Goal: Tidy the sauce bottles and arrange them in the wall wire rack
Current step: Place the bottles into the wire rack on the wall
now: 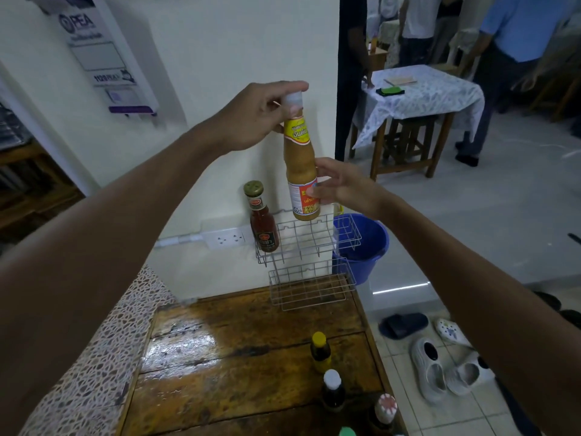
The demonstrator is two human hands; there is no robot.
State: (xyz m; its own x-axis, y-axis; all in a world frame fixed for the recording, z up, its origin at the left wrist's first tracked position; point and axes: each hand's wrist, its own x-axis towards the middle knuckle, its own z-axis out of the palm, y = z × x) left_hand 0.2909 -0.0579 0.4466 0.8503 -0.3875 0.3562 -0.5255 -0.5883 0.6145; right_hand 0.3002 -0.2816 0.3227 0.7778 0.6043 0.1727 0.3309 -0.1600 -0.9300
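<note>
A tall yellow-brown sauce bottle (pixel 300 165) with a white cap hangs upright just above the upper tier of the white wall wire rack (pixel 306 239). My left hand (pixel 257 116) grips its cap and neck from the left. My right hand (pixel 338 185) holds its lower labelled part from the right. A red sauce bottle (pixel 263 220) with a green-gold lid stands in the left end of the upper tier. The lower tier (pixel 311 289) holds nothing. On the wooden table stand a yellow-capped bottle (pixel 320 350), a white-capped dark bottle (pixel 332 388) and a bottle with a red-and-white cap (pixel 384 410).
A glossy wooden table (pixel 235 357) lies below the rack, with a pebble-patterned counter (pixel 103 350) on its left. A blue bucket (pixel 366 247) stands behind the rack. A wall socket (pixel 224 239) sits left of it. Shoes (pixel 430 366) lie on the floor; people stand near a clothed table (pixel 424 96).
</note>
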